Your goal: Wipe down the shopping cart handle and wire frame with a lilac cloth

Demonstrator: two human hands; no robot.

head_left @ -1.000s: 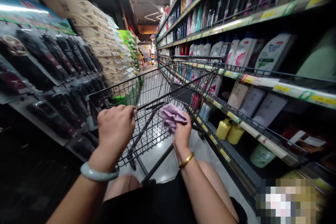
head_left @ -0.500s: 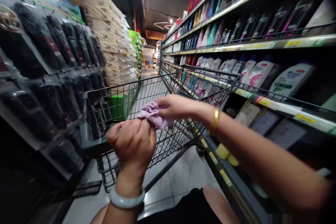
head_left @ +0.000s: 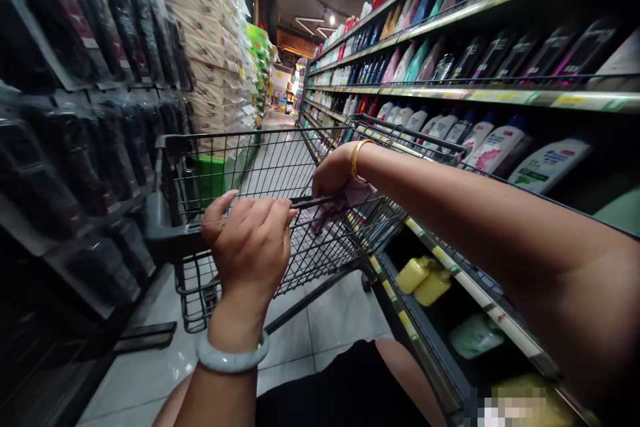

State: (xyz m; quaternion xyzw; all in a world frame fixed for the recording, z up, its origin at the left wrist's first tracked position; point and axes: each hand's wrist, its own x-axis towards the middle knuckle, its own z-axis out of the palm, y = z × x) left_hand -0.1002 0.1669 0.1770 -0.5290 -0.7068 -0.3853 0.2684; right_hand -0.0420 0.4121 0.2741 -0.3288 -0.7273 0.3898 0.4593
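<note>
My left hand (head_left: 247, 240), with a pale bangle at the wrist, is wrapped over the near top bar of a black wire shopping cart (head_left: 159, 213). Past that bar my right hand (head_left: 333, 170) bends down into the cart's basket, a gold bracelet on its wrist. A light purple cloth (head_left: 357, 193) is under the right hand and wrist; part of it shows through the wire mesh. The right fingertips are partly hidden, but the fingers look curled on the cloth.
Shelves on the right hold rows of shampoo bottles (head_left: 495, 143); yellow containers (head_left: 423, 280) sit lower down. On the left hang dark packaged goods (head_left: 95, 127), with stacked wrapped cartons (head_left: 200, 33) beyond. A tiled aisle (head_left: 280, 121) runs ahead.
My right hand has moved forward and right with the cloth, from beside the left hand to down past the bar. The left hand stays on the bar. The view has tilted down slightly.
</note>
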